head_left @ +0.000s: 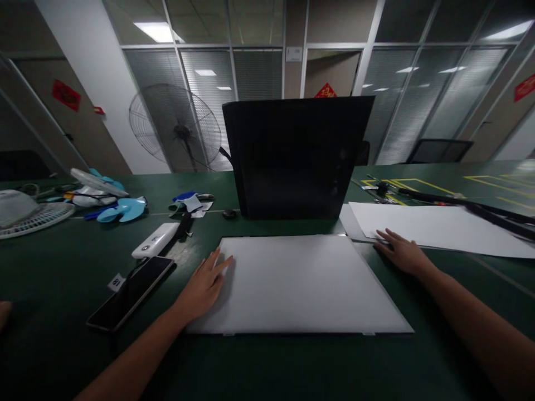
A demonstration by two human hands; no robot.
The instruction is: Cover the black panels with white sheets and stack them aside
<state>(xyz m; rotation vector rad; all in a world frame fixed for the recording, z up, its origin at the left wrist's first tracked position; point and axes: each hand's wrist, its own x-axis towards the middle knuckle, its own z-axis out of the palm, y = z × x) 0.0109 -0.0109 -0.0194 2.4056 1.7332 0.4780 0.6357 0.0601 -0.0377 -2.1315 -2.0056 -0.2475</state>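
A flat white panel (292, 284) with a thin dark edge lies on the green table in front of me. My left hand (204, 284) rests over its left edge, fingers spread, the fingertips on the white surface. To the right, my right hand (401, 250) reaches out with fingers apart, its fingertips at the near left edge of a white sheet (438, 225). Another pale sheet shows partly beneath that one. Neither hand grips anything. Behind the panel stands a large black screen-like slab (296, 161), upright and leaning slightly.
Left of the panel lie a smartphone (131, 295) and a white device (154, 240) with a dark strap. Blue fan blades (123, 210) and white fan parts sit farther left. Black strips (501, 218) cross the right side of the green table (292, 367).
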